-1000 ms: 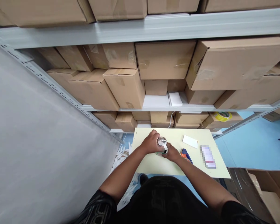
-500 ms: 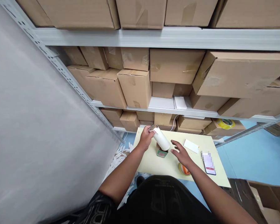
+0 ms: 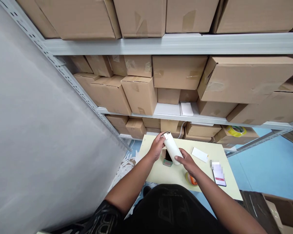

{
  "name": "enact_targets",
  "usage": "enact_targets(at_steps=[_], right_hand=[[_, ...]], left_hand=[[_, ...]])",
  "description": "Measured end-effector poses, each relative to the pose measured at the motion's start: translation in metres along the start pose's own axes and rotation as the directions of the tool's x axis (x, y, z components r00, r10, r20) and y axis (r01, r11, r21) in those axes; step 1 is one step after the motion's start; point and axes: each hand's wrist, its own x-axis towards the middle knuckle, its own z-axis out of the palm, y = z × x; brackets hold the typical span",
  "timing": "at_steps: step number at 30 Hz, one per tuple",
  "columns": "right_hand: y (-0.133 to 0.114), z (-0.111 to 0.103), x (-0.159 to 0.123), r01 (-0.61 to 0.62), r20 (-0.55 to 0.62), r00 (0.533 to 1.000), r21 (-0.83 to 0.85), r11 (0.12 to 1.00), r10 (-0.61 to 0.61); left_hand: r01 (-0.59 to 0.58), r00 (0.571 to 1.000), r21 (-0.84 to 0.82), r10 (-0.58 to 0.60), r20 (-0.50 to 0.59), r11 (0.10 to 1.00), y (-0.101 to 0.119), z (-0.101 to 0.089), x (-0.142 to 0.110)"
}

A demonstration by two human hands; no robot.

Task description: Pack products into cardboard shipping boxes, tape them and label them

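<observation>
A white cylinder with a dark opening at its upper end, perhaps a bottle or tumbler (image 3: 172, 149), is held tilted above the table. My left hand (image 3: 157, 147) grips its upper end, fingers closed round it. Near the lower end, my right hand (image 3: 186, 160) is closed on it, thumb on top. Just below and left of the cylinder stands a small green and brown box (image 3: 167, 162), open at the top with a dark inside. By my right wrist lies a tape roll with an orange part (image 3: 191, 178), partly hidden by the forearm.
The pale yellow table (image 3: 158, 174) also bears a flat white box (image 3: 200, 154) and a phone (image 3: 219, 174). Behind it rises a metal shelf rack (image 3: 151, 45) with cartons (image 3: 180, 72) and yellow tape (image 3: 236, 131). An open carton (image 3: 283, 208) stands at lower right; paper strips (image 3: 122, 170) lie left.
My right hand has closed on the lower end of the white cylinder. The cylinder has shifted slightly right, away from the small box, whose dark opening now shows. The view has tilted a little.
</observation>
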Motion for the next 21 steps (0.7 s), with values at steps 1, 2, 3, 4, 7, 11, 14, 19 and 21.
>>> enact_targets(at_steps=[1,2,3,4,7,11,14,19,21], right_hand=[[0.001,-0.001,-0.002,0.001,0.003,1.000,-0.010,1.000,-0.001],[0.001,-0.001,-0.003,0.004,0.006,1.000,-0.017,1.000,-0.004],[0.002,-0.001,-0.004,0.008,0.008,1.000,-0.017,1.000,-0.007],[0.004,-0.001,-0.005,0.013,0.005,1.000,-0.010,1.000,-0.013],[0.007,0.002,-0.005,0.042,-0.053,0.998,0.014,0.999,-0.041],[0.007,0.007,-0.002,0.064,-0.163,0.984,-0.065,0.996,-0.074],[0.001,0.008,-0.003,0.051,-0.131,0.991,0.095,0.994,-0.039],[-0.013,0.008,-0.005,-0.117,0.141,0.989,0.502,0.857,0.052],[-0.017,0.010,-0.003,-0.092,0.116,0.992,0.492,0.866,0.040]], left_hand=[[0.009,1.000,-0.004,-0.009,0.003,1.000,-0.001,0.000,0.000],[0.016,1.000,-0.012,-0.016,0.004,1.000,-0.003,0.001,-0.001],[0.019,1.000,-0.021,-0.019,0.008,1.000,-0.005,0.001,-0.001],[0.017,1.000,-0.029,-0.017,0.015,0.999,-0.008,0.002,-0.002],[-0.020,0.999,-0.035,0.021,0.039,0.999,-0.019,0.009,-0.008],[-0.003,1.000,-0.004,0.003,0.011,1.000,-0.032,0.020,-0.017],[0.037,0.999,-0.012,-0.037,0.026,0.999,-0.029,0.023,-0.018],[0.072,0.996,-0.054,-0.069,0.047,0.996,-0.017,0.023,-0.012],[0.080,0.995,-0.030,-0.078,0.055,0.996,-0.016,0.025,-0.013]])
